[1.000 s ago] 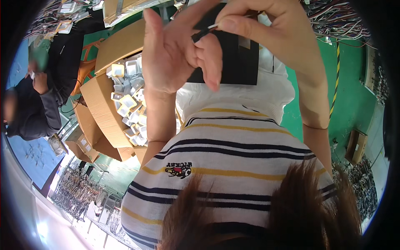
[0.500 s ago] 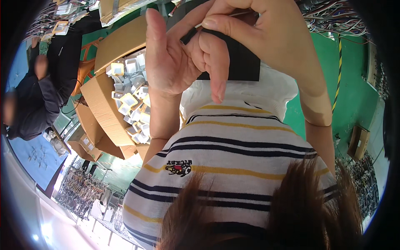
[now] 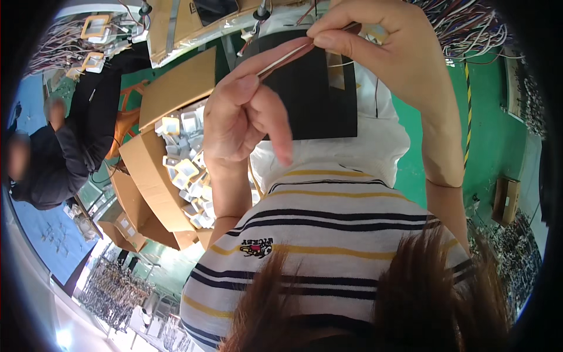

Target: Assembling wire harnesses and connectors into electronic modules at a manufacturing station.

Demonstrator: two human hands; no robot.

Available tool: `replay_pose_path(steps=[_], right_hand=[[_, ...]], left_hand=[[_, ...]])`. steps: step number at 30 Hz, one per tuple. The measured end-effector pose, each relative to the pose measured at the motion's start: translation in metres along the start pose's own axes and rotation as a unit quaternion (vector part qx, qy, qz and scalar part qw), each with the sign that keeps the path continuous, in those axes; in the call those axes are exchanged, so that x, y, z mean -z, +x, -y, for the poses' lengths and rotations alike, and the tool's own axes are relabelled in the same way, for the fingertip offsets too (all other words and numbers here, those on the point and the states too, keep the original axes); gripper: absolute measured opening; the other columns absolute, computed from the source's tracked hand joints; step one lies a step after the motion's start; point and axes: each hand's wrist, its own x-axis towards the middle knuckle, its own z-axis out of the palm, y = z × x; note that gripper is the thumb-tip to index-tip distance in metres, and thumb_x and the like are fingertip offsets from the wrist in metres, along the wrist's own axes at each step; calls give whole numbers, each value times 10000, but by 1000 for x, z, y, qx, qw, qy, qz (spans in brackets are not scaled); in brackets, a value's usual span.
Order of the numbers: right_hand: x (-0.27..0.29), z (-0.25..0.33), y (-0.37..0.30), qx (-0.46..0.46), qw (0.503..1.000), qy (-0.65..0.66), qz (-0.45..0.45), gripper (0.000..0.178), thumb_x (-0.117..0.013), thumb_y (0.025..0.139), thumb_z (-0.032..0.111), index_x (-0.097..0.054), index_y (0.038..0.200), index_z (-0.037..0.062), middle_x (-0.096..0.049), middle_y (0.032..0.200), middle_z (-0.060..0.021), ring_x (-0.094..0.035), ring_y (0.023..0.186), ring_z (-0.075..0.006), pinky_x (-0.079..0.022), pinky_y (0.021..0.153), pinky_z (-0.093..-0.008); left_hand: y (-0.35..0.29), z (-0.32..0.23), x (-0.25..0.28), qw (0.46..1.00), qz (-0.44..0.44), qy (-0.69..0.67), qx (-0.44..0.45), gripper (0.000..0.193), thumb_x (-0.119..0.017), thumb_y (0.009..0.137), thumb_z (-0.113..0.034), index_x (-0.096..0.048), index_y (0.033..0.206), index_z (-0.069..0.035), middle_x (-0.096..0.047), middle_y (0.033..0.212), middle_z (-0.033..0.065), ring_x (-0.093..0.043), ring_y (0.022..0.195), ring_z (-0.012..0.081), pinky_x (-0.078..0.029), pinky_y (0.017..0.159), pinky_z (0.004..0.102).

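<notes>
- The left hand [image 3: 234, 123] holds its grip with the thumb pressed toward the index finger, pinching the thin wires [image 3: 285, 59]; the other fingers curl loosely.
- The right hand [image 3: 404, 56] pinches the same wires between thumb and fingertip, so they stretch fairly straight between both hands, above the lap.
- Uneven pull could slide the wires out of either pinch, since so little of them is held; a hard tug might strain whatever joins their ends, which the fingers hide.
- Right under the wires lies a black sheet [image 3: 308, 111]; dark strands would be hard to make out against it.
- A small connector [image 3: 241, 50] on coloured leads hangs near the left index finger, and a stray lead could snag there.
- The white cloth [image 3: 381, 138] over the lap lies beneath the sheet; a dropped wire might slip into its folds.
- Left of the hands, a carton [image 3: 149, 179] of white and yellow-rimmed parts [image 3: 186, 169] crowds the left forearm.
- Ahead, the bench [image 3: 157, 26] carries a dark flat device [image 3: 216, 8]; a tangled wire bundle [image 3: 472, 32] near the right hand could catch loose ends.
</notes>
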Motion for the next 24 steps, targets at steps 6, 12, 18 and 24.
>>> replay_pose_path(steps=[6, 12, 18, 24], right_hand=[[11, 5, 1, -6, 1000, 6, 28, 81, -709, 791, 24, -692, 865, -2, -617, 778, -74, -576, 711, -174, -447, 585, -276], [-2, 23, 18, -63, 994, 77, 37, 80, -684, 795, -6, -674, 866, -42, -599, 815, -84, -559, 689, -141, -464, 596, -262], [13, 44, 19, -290, 946, -81, 121, 73, -669, 772, 18, -645, 803, -43, -555, 748, -78, -551, 675, -170, -463, 599, -282], [11, 52, 22, -238, 903, -294, 204, 87, -656, 719, 51, -596, 720, -12, -535, 714, -100, -540, 708, -264, -436, 659, -356]], left_hand=[[4, -8, -21, 980, 7, -195, -29, 600, -276, 926, -190, -211, 1302, 274, -514, 411, 106, -467, 290, 148, -394, 312, 179], [1, -5, -12, 966, 69, -247, -20, 628, -322, 929, -229, -222, 1324, 249, -608, 555, 148, -568, 403, 178, -489, 428, 218], [15, 0, 12, 979, 20, 190, -65, 639, -542, 879, -360, -459, 1297, 116, -609, 1168, 210, -563, 1141, 309, -359, 1045, 358], [43, 16, -7, 910, -180, 353, -120, 245, -605, 905, -132, -593, 1068, 49, -655, 847, 101, -621, 665, 140, -499, 637, 207]])
